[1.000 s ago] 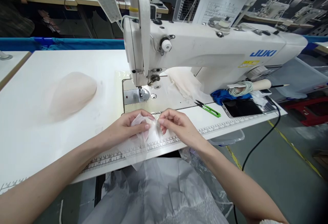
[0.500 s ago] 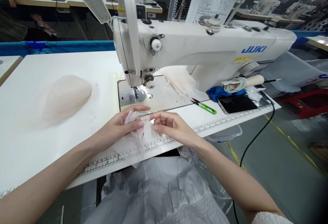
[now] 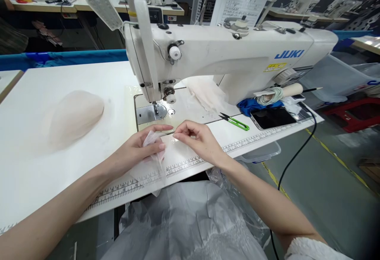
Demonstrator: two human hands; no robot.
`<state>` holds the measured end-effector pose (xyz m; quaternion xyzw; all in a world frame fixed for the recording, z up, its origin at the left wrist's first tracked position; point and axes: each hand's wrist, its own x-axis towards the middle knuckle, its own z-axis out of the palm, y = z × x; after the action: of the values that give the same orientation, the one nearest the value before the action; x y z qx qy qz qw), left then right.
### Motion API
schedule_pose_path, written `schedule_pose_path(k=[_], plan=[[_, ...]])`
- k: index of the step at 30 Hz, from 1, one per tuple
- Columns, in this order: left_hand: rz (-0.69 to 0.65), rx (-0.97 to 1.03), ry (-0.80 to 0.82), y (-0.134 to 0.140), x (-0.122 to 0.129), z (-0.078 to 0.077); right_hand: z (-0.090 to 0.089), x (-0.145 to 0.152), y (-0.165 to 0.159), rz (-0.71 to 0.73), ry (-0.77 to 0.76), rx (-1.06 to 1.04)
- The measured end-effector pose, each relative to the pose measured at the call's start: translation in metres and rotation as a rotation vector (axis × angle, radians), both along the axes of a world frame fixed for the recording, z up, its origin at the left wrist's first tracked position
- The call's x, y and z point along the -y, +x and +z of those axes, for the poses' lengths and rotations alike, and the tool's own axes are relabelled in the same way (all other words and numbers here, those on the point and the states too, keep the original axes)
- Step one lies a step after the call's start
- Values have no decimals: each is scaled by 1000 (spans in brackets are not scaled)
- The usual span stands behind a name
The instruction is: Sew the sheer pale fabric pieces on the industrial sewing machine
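A thin, sheer whitish fabric (image 3: 152,169) is bunched in my left hand (image 3: 145,145), its lower end draping over the ruler strip at the table's front edge. My right hand (image 3: 197,139) is closed in a pinch at a corner of the same fabric, just right of my left fingertips. Both hands are in front of the sewing machine (image 3: 231,50), nearer to me than its needle and presser foot (image 3: 155,108). On the table to the left lies a rounded piece of pale peach sheer fabric (image 3: 77,113).
Green thread snips (image 3: 236,122) and a phone (image 3: 271,117) lie to the right. Behind them are a blue cloth (image 3: 247,105) and coiled cord (image 3: 270,96). More pale fabric (image 3: 204,93) sits under the machine arm. A black cable (image 3: 292,174) hangs off the right end.
My right hand has raised slightly and its fingers have closed into a pinch, drawing the fabric's corner up toward the machine. My left hand keeps its hold.
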<state>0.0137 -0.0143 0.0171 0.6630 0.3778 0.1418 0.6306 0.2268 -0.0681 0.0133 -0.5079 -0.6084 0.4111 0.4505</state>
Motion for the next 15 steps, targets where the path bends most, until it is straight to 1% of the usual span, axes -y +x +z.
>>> schedule_pose_path(k=[5,8,11,13,15], plan=[[-6,9,-19,1,1,2,7,-3,15,-134,124,76],[1,20,-16,3,1,5,21,11,35,-128,93,182],[10,-11,28,4,2,8,40,44,73,-118,-48,368],[32,-56,37,6,4,10,51,75,110,-51,-278,488],[72,-95,-11,8,6,12,59,111,152,84,-534,570]])
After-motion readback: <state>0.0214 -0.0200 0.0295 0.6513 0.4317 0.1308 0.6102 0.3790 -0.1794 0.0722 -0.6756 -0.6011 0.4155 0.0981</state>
